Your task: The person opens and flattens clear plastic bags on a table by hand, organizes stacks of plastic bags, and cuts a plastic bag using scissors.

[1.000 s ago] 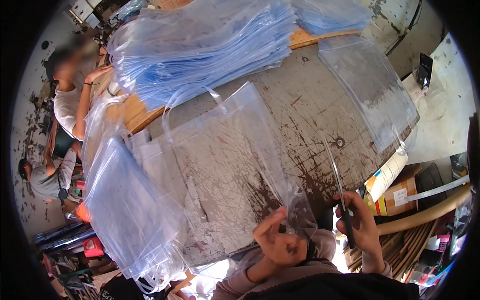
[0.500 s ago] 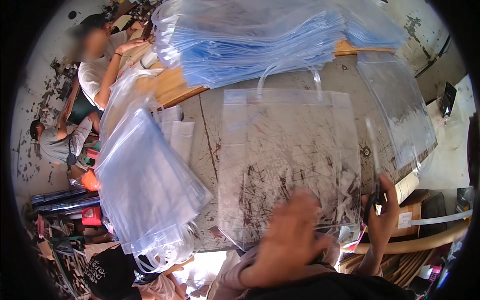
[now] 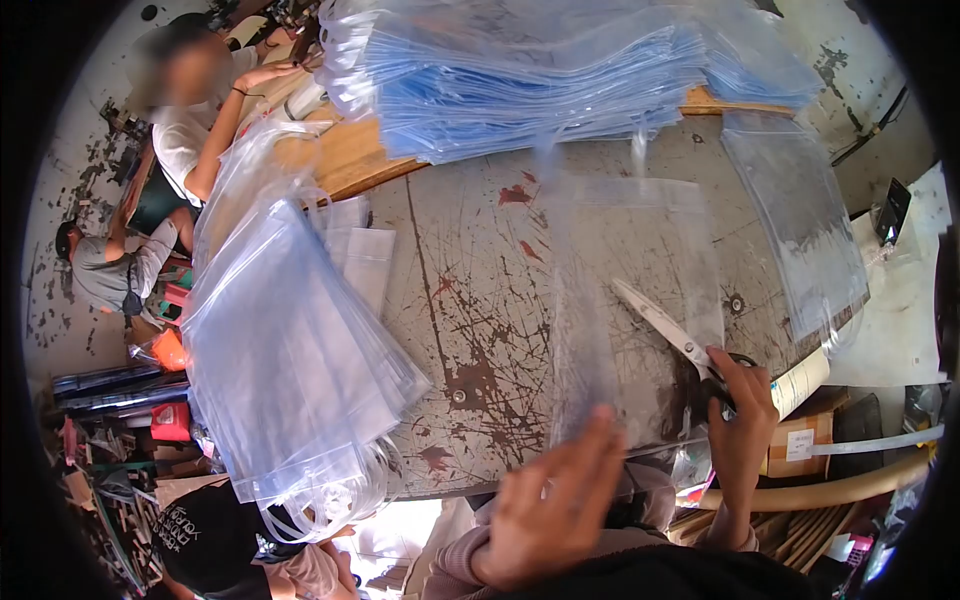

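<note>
A clear plastic bag (image 3: 640,240) with handles lies on the worktable in front of me, its left side folded over toward the right and blurred by motion. My left hand (image 3: 555,500) is at the bag's lower left edge, fingers together and closed on the film. In my right hand (image 3: 742,405) is a pair of scissors (image 3: 660,318), gripped at the black handles. Their blades point up and left over the bag, slightly apart. To the left lies a fanned pile of clear bags (image 3: 290,350), its handles hanging past the table edge.
A tall stack of bluish plastic bags (image 3: 520,95) sits along the far side on a wooden board (image 3: 360,165). Another clear bag (image 3: 790,220) lies at the right. The scratched tabletop (image 3: 460,300) shows between. Several people are at the left.
My left hand has moved slightly left and down and now holds the bag's edge. The bag's left side has swung rightward, baring tabletop. The scissors have tilted left over the bag.
</note>
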`<state>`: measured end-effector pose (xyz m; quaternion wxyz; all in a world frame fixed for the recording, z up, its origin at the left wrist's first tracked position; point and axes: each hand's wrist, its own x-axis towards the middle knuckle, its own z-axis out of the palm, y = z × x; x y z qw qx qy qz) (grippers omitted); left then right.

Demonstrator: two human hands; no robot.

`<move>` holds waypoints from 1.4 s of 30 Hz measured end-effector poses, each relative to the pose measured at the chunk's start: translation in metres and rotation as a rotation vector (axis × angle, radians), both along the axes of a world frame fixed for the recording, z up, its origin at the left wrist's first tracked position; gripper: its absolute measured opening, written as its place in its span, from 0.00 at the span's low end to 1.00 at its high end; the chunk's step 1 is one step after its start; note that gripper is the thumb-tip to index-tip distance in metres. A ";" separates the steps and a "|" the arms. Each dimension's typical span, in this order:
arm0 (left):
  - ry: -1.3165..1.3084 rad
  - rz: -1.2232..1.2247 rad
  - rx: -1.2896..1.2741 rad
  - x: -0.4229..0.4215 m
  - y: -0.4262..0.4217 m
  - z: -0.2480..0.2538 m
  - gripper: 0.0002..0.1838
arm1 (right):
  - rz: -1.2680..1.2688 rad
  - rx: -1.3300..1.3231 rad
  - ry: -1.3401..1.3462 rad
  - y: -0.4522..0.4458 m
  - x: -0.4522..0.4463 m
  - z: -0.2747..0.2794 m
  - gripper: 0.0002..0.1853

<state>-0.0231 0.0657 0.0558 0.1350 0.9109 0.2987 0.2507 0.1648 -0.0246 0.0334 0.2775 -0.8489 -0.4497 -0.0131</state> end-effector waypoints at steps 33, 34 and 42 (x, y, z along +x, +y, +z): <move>0.116 -0.196 0.037 0.025 -0.013 -0.014 0.20 | 0.007 -0.045 0.048 -0.001 -0.001 0.003 0.28; 0.117 -0.194 0.029 0.025 -0.013 -0.014 0.19 | 0.005 -0.045 0.046 -0.001 -0.001 0.002 0.28; 0.108 -0.198 0.014 0.024 -0.012 -0.014 0.19 | 0.006 -0.036 0.055 0.000 -0.001 0.002 0.28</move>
